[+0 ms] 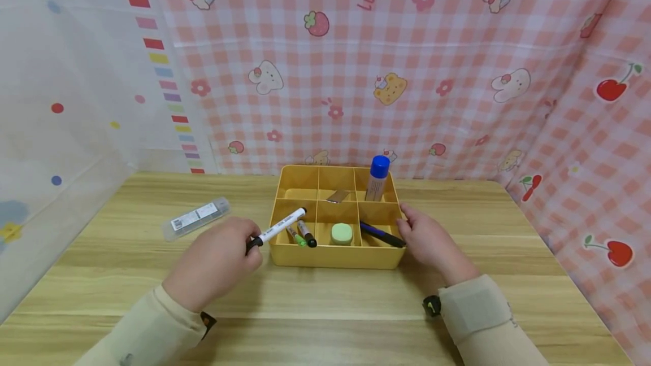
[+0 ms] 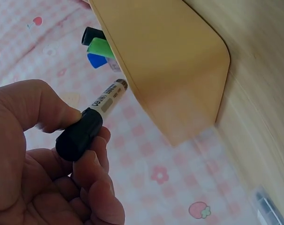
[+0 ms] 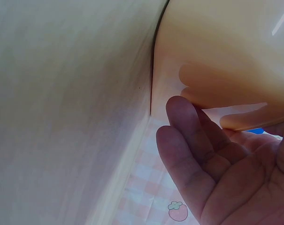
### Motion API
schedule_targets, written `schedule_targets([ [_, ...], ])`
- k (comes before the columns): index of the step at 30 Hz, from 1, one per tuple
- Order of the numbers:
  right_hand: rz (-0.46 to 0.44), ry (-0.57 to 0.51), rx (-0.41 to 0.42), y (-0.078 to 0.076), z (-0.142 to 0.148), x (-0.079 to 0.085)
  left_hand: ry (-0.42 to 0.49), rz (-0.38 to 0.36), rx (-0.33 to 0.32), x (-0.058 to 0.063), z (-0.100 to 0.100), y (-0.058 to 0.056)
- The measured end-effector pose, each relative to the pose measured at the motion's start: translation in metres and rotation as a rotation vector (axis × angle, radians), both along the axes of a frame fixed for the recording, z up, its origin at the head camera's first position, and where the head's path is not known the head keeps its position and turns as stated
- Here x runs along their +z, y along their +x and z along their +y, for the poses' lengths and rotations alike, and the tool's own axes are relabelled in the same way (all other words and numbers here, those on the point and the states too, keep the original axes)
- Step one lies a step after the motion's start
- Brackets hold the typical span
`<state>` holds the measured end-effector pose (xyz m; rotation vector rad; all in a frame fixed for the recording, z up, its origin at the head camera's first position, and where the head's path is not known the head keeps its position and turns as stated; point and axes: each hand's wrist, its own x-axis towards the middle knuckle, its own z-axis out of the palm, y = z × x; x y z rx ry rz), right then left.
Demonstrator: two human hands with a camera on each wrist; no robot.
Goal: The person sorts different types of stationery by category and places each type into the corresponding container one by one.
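Note:
My left hand point(image 1: 213, 258) pinches a white marker point(image 1: 281, 226) by its black cap, thumb on one side and fingers on the other. The marker slants over the front left compartment of a yellow divided organizer box point(image 1: 333, 257). At the box's right wall is my right hand point(image 1: 432, 242), thumb at the rim and fingers along the outside. Below the held marker, a green-ended pen point(image 1: 297, 237) and a black-capped marker point(image 1: 307, 234) lean in the front left compartment. A pale green round item point(image 1: 341, 234) sits front middle; dark blue pens point(image 1: 381, 234) lie front right.
A blue-capped glue stick point(image 1: 377, 178) stands in the back right compartment. A small brown piece point(image 1: 338, 196) is in the back middle one. Left of the box, a clear plastic case point(image 1: 195, 219) with a label lies on the wooden table point(image 1: 325, 309). Patterned cloth point(image 1: 335, 72) hangs behind.

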<state>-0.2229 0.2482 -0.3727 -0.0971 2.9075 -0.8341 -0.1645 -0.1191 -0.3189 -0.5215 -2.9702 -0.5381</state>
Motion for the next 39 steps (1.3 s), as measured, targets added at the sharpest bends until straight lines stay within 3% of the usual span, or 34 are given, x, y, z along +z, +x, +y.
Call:
schedule_targets([
  [9, -0.004, -0.008, -0.001, -0.001, 0.000, -0.001, -0.040, -0.008, -0.015, -0.004, 0.006, -0.001],
  [17, -0.003, -0.003, 0.004, -0.001, 0.001, -0.001, -0.024, 0.036, -0.026, -0.007, 0.009, -0.002],
  [32, 0.006, -0.002, 0.009, -0.001, 0.001, -0.002, -0.024, 0.115, -0.133, -0.017, 0.026, -0.004],
  [39, 0.000, -0.005, 0.009, -0.002, 0.001, -0.002, -0.014, 0.068, -0.077, -0.020, 0.011, -0.010],
])
